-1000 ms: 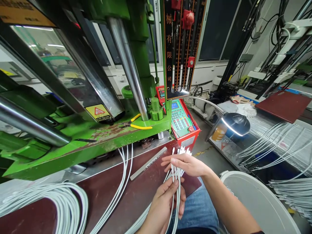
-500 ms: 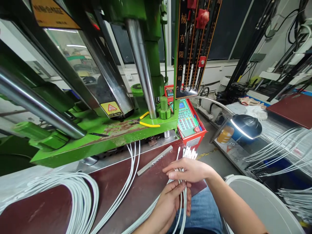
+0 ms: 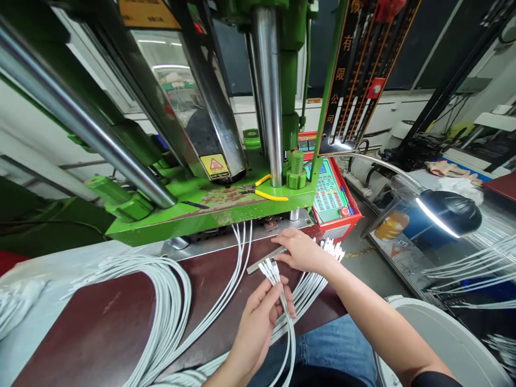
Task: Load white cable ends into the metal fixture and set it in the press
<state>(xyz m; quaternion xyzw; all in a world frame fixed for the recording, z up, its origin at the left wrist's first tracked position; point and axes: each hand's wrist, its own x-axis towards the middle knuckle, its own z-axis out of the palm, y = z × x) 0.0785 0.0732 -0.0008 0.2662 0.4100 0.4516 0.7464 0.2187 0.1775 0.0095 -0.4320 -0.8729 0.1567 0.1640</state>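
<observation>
My left hand (image 3: 258, 322) pinches a small bunch of white cables (image 3: 274, 277) just below their connector tips, which point up over the dark red tabletop (image 3: 113, 322). My right hand (image 3: 300, 250) reaches forward and rests its fingers on a flat grey metal bar (image 3: 264, 260) lying on the table. A larger bundle of white cable ends (image 3: 322, 263) lies under my right wrist, its tips fanning out to the right past the table edge.
A green moulding press (image 3: 209, 209) with steel columns stands behind the table; yellow-handled pliers (image 3: 266, 192) lie on its base. White cable loops (image 3: 161, 301) cover the table's left. A red control panel (image 3: 332, 196), a desk lamp (image 3: 447, 212) and a white bin (image 3: 439, 338) stand at right.
My hands have split apart: the left kept a few cables and moved left, the right let go of the bundle and reached to the metal bar. The view panned right and down.
</observation>
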